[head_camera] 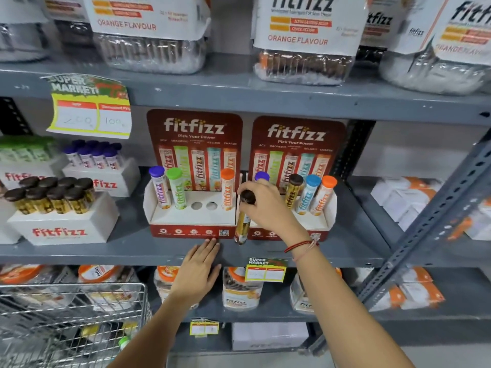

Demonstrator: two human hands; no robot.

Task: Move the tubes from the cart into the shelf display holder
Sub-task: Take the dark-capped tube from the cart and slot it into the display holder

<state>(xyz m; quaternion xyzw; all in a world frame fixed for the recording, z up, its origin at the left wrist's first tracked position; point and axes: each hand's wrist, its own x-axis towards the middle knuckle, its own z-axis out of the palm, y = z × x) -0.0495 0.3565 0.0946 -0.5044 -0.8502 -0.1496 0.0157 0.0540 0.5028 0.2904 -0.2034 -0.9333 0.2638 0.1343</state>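
Note:
My right hand [268, 205] grips a brown-capped gold tube [243, 224] by its top, hanging upright in front of the gap between two red Fitfizz display holders. The left holder [186, 219] carries purple [159, 188], green [177, 189] and orange [228, 189] capped tubes, with two bare holes [204, 205] in the middle. The right holder [322, 221] carries purple, brown, blue and orange capped tubes. My left hand [198, 269] lies flat, fingers apart, on the shelf's front edge below the left holder. The wire cart [79, 317] sits at bottom left with a green-capped tube [123, 341] inside.
White Fitfizz boxes [61, 224] with brown-capped and purple-capped tubes stand at the left of the same grey shelf [345, 251]. Large jars line the shelf above and below. A slanted metal brace [435, 221] crosses at the right. Price tags hang from shelf edges.

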